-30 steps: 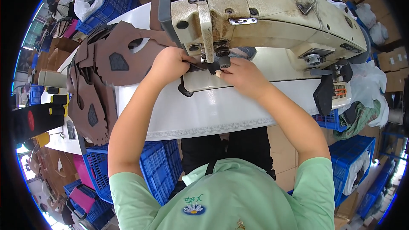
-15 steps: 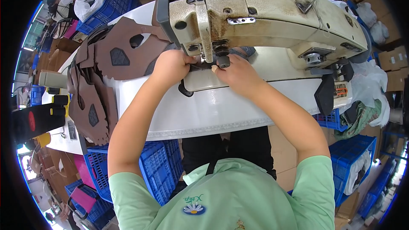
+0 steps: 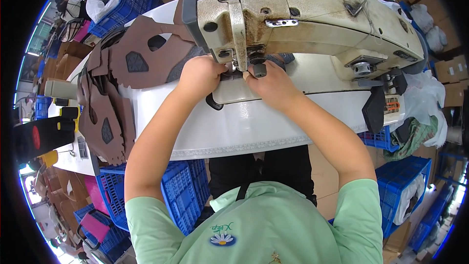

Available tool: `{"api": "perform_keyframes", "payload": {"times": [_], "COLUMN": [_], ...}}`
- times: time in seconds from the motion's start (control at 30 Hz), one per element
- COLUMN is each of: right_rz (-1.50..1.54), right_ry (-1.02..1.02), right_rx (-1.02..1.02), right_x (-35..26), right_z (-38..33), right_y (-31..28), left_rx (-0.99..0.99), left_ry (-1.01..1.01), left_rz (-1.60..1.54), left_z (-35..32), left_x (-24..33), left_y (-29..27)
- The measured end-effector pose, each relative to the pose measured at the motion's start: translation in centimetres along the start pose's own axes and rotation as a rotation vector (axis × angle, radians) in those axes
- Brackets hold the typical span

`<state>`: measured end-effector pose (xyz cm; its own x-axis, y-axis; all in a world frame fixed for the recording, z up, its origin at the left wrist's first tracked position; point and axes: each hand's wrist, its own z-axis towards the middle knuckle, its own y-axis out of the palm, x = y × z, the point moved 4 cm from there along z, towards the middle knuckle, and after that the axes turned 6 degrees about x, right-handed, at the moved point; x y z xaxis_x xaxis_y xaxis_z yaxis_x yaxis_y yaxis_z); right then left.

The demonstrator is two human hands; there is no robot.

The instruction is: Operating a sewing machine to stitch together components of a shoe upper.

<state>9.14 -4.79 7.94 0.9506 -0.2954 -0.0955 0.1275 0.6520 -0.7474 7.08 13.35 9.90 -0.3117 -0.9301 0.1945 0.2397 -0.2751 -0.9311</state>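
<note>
Beneath the head of a beige sewing machine (image 3: 312, 14), both my hands pinch a brown and grey shoe upper (image 3: 230, 76) at the needle. My left hand (image 3: 199, 79) is closed at the left of the presser foot (image 3: 236, 64), fingertips curled on the upper's edge. Close to the foot's right side, my right hand (image 3: 272, 84) is closed too, its thumb toward the needle. Most of the upper between them is hidden by the fingers and the machine. Grey fabric (image 3: 282, 58) shows beyond my right hand.
Brown shoe uppers (image 3: 139, 58) with dark patches lie spread and piled on the white table (image 3: 234, 132), left of my arm. Blue crates (image 3: 181, 190) stand below the table's front edge. Another crate (image 3: 400, 186) is at the right. A black lever (image 3: 373, 110) hangs by the machine's base.
My left hand has turned slightly and shifted a little right, staying by the needle. Part of the brown upper at the left has shifted slightly. The view has moved a bit.
</note>
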Motion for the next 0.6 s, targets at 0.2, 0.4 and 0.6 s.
{"api": "perform_keyframes", "payload": {"times": [0.2,0.4,0.6], "right_rz": [-0.052,-0.077,0.025], "right_ry": [0.006,0.072,0.178], "right_rx": [-0.040,-0.060,0.006], "right_x": [0.1,0.3,0.8], "right_z": [0.3,0.6,0.7], "right_y": [0.6,0.9,1.2], "left_rx": [0.102,0.068,0.098], "left_ry": [0.080,0.101,0.051], "left_rz": [0.029,0.119,0.134], "left_z": [0.0,0.3,0.5], "left_x": [0.0,-0.3,-0.5], "left_y": [0.0,0.6,0.6]}}
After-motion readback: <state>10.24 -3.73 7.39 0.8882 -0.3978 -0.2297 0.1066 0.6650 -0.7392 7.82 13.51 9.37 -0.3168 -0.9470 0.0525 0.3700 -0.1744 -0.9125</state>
